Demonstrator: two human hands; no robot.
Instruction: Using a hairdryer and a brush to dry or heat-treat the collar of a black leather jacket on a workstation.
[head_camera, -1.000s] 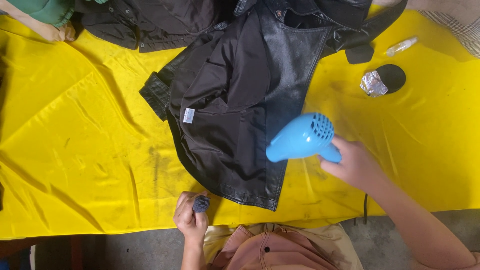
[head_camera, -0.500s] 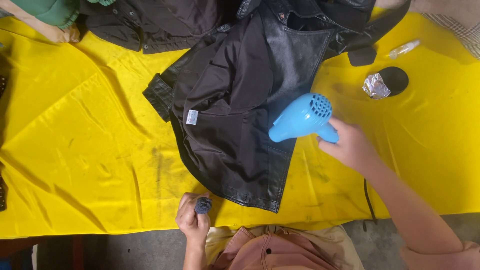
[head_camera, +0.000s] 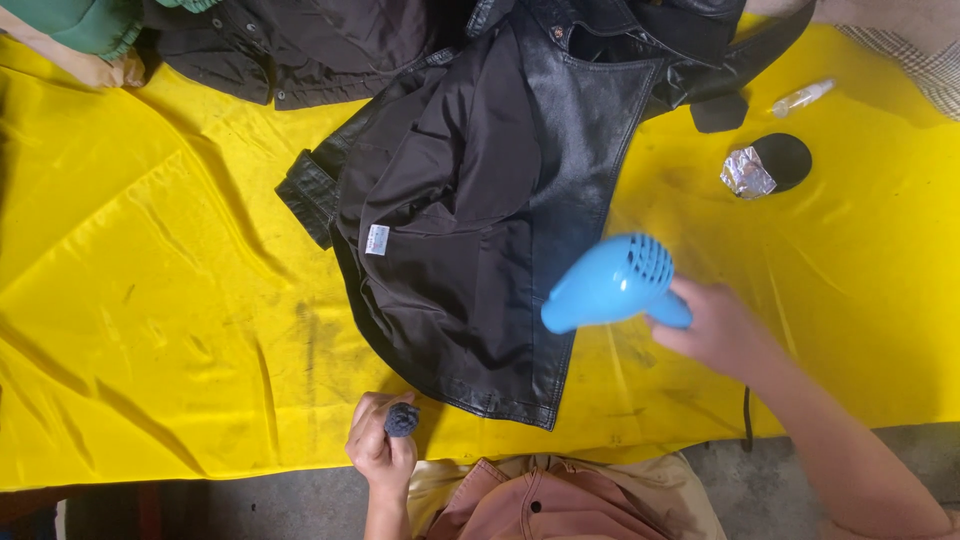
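Over the lower edge of a black leather jacket (head_camera: 480, 230), a blue hair dryer (head_camera: 612, 283) hangs with its nozzle pointing left and down at the leather front panel, its round vented back turned up toward the camera. The right hand (head_camera: 715, 328) holds it by the handle, fingers wrapped closed around the grip, so that little of the handle shows. The dryer sits above the jacket's open front edge, near the hem, and I cannot tell whether it touches the leather.

The jacket lies opened out on a yellow cloth (head_camera: 160, 300), lining side up, with a small white label (head_camera: 377, 239) on the lining and a cuffed sleeve folded out to the left. At the near edge of the cloth, just left of the hem, the left hand (head_camera: 380, 450) is closed around a small dark blue-grey wad (head_camera: 402, 420), which pokes out between thumb and fingers.

Farther out, to the right of the jacket, a crumpled piece of foil (head_camera: 746, 173) lies touching a flat black oval piece (head_camera: 783, 160), and a small clear bottle (head_camera: 802, 97) lies on its side near the far edge. Another dark garment (head_camera: 290, 50) is heaped at the top, with something green (head_camera: 70, 22) in the corner beyond it.
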